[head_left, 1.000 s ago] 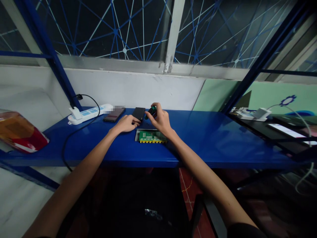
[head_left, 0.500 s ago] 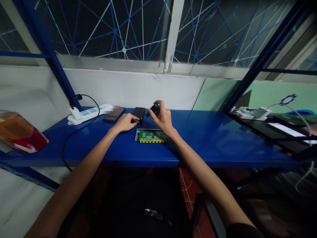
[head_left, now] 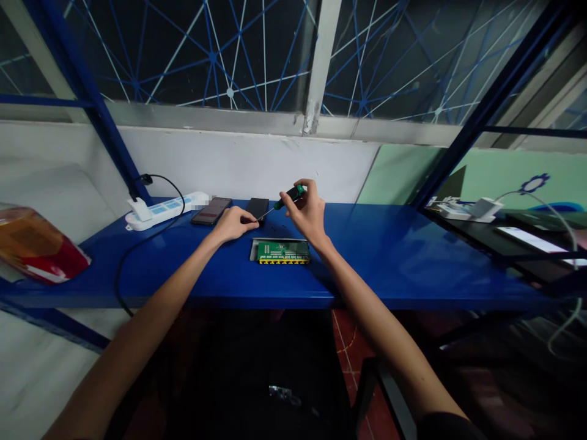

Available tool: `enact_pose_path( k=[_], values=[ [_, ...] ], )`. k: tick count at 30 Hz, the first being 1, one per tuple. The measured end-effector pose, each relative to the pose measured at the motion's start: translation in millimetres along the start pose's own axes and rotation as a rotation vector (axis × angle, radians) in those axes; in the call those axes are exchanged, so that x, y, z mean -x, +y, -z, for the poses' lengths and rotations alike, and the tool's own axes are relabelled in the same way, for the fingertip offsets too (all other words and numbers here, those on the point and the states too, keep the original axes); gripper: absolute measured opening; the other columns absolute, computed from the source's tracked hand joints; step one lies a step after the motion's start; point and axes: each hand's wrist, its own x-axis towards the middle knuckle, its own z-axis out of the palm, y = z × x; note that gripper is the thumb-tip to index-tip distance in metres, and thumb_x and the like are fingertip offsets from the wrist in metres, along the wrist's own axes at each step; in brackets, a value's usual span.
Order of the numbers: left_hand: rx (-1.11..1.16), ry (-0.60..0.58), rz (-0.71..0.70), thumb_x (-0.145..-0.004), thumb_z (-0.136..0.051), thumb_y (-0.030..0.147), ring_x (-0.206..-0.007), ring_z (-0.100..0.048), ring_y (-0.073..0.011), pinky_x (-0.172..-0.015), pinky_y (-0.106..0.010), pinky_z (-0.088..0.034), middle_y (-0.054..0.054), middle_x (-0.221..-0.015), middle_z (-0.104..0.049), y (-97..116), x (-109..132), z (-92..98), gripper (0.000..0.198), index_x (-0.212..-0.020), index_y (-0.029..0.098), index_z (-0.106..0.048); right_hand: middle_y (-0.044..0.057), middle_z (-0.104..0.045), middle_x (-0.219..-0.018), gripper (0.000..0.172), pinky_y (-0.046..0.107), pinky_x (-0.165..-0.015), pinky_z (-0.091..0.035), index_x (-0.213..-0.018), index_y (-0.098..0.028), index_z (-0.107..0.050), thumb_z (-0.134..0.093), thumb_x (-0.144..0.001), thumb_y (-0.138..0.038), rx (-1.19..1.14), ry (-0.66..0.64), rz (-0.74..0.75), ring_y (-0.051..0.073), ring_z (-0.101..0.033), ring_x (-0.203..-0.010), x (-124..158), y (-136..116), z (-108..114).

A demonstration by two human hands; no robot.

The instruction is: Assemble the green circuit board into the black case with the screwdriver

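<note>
My right hand [head_left: 308, 212] grips a screwdriver [head_left: 290, 197] with a black and green handle, its thin shaft slanting down to the left. The shaft's tip meets the fingertips of my left hand [head_left: 236, 224], which are pinched together; whether a tiny screw sits between them is too small to tell. Just behind the tip lies a flat black case [head_left: 257, 209]. Nearer to me, a green circuit board [head_left: 283, 251] with a row of yellow-edged ports rests in a grey metal tray [head_left: 254, 250]. Several tiny dark bits [head_left: 273, 228], perhaps screws, lie between case and board.
A phone [head_left: 211, 211] lies left of the black case, beside a white power strip [head_left: 166, 211] with a black cable [head_left: 132, 244]. A red and orange package [head_left: 39, 244] stands at the far left of the blue table [head_left: 389, 263]. Blue frame posts rise on both sides.
My right hand has moved slightly right and up with the screwdriver, showing more of its shaft. My left fingertips have shifted a little to the right, toward the screwdriver's tip.
</note>
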Motion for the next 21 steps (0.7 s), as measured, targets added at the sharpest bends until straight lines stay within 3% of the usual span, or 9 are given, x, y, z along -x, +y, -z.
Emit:
enact_pose_path(
  k=[15, 21],
  values=[
    [-0.122, 0.118, -0.059, -0.076, -0.069, 0.036, -0.081, -0.067, -0.0257, -0.073, -0.034, -0.046, -0.006, -0.086, -0.076, 1, 3, -4.2, 0.017, -0.08, 0.023, -0.079, -0.001, -0.063, -0.067, 0.034, 0.028, -0.055, -0.049, -0.111, -0.023, -0.045, -0.054, -0.089, -0.047, -0.023, -0.018, 0.064, 0.013, -0.06, -0.053, 3, 2, -2],
    [-0.004, 0.114, -0.122, -0.074, -0.073, 0.041, -0.085, -0.068, -0.0243, -0.075, -0.033, -0.049, -0.006, -0.091, -0.076, 7, 5, -3.3, 0.024, -0.088, 0.022, -0.077, -0.001, -0.063, -0.068, 0.037, 0.028, -0.054, -0.049, -0.112, -0.023, -0.047, -0.057, -0.087, -0.049, -0.024, 0.033, 0.057, 0.014, -0.061, -0.055, 1, -2, 1]
  ],
)
